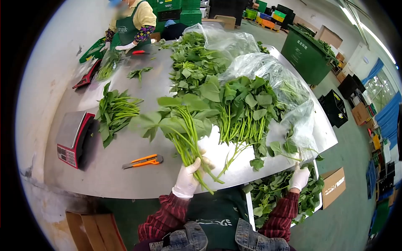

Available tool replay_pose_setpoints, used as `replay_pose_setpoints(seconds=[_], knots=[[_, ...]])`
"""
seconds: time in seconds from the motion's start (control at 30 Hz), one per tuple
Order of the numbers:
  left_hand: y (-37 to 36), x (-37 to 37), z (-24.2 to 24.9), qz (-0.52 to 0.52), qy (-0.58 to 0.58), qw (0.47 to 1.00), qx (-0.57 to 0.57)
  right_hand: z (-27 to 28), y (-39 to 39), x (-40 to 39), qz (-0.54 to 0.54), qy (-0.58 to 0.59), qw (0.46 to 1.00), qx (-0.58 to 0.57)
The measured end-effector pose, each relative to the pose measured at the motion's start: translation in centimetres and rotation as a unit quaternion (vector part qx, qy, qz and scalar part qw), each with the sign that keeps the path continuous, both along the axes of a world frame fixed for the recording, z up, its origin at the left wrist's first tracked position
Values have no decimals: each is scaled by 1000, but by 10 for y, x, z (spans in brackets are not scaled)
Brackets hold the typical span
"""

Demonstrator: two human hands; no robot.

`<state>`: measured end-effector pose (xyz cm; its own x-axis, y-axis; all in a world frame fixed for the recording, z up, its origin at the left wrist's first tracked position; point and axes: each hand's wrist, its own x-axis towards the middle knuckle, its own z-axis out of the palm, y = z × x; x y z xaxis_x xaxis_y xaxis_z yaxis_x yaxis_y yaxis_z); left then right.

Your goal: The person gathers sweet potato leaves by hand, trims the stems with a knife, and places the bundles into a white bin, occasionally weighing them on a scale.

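My left hand [187, 180], in a white glove, is wrapped around the stems of a bunch of leafy greens [184, 131]; the bunch is held upright above the near edge of the metal table [100, 180]. A few thin stalks hang out past the fingers. On the right, my gloved right hand [299, 178] appears to pinch a leafy stem [289, 156] at the table edge, beside a clear plastic bag [302, 125]. Below that hand, a white crate [250, 209] holds loose leaves. An orange utility knife [144, 161] lies left of my left hand.
A red-edged scale [75, 138] and a smaller bunch of greens [117, 108] sit at the left. A large heap of greens [247, 113] covers the table's middle and right. Across the table a co-worker [134, 25] handles bagged greens. A green bin [303, 54] stands beyond.
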<state>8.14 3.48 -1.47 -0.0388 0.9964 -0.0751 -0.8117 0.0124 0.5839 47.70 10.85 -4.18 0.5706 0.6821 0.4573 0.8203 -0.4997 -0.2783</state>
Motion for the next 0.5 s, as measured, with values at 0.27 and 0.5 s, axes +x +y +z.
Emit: replay_pose_setpoints(seconds=[0.27,0.5], knots=[[-3,2,1,-51,28,998,3,84,-29,-164,419,463,776,-86],[-9,9,2,-67,83,994,-7,110,-27,-256,497,489,692,-185]])
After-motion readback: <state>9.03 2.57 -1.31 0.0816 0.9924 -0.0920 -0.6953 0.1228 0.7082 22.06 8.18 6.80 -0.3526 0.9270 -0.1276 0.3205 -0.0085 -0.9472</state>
